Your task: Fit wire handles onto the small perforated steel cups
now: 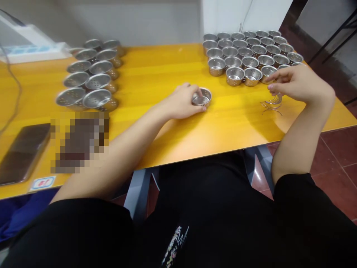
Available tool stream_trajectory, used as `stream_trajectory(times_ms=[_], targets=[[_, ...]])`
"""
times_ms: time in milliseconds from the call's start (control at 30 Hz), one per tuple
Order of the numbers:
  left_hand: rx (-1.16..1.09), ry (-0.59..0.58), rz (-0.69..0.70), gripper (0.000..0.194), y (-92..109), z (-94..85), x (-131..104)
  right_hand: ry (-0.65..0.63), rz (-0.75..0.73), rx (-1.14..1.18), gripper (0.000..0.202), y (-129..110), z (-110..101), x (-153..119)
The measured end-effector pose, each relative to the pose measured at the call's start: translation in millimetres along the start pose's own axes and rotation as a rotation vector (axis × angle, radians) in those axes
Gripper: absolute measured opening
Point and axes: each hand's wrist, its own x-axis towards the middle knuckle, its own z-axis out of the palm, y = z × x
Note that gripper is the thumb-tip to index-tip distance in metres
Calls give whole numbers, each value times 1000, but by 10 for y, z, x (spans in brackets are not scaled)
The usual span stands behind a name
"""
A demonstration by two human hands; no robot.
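Note:
My left hand (186, 101) grips a small perforated metal cup (205, 97) at the middle of the yellow table, its thumb and fingers on the cup's rim and side. Over the right part of the table, my right hand (292, 83) is raised with bent fingers. Just below its fingertips are several thin curved metal wires (272, 106); whether the fingers touch them I cannot tell. Behind my right hand stands a group of similar metal cups (253, 76) in rows.
More metal cups (97, 99) stand in stacked-looking rows on the left. A dark phone (25, 150) and a blurred-out object (80, 139) lie at the near left. A white power strip (36, 52) is at the far left. The yellow table's (178, 149) front edge is before me.

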Motion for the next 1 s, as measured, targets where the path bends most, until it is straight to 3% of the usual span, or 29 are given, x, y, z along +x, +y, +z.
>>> stream_trajectory(times_ms=[100, 167, 300, 400, 500, 667, 867, 1000], targets=[[-62, -94, 47, 100, 27, -51, -89, 2, 118, -41, 5, -21, 9, 4], [-121, -131, 71, 125, -18, -82, -136, 9, 180, -64, 5, -24, 8, -14], [-120, -153, 148, 122, -173, -109, -172, 62, 217, -3, 8, 37, -39, -101], [-157, -144, 127, 139, -239, -92, -179, 128, 254, 20, 16, 79, -102, -177], [-174, -131, 105, 150, -214, -41, -185, 122, 284, -20, 25, 95, -149, -228], [-174, -104, 111, 146, -121, 35, -187, 48, 164, -239, 29, 196, -132, -276], [-194, -103, 123, 150, -136, 43, -181, -18, 209, -219, 39, 351, 88, -432], [-225, -90, 149, 152, -187, 81, -151, 89, 167, -290, 34, 358, 343, -575]])
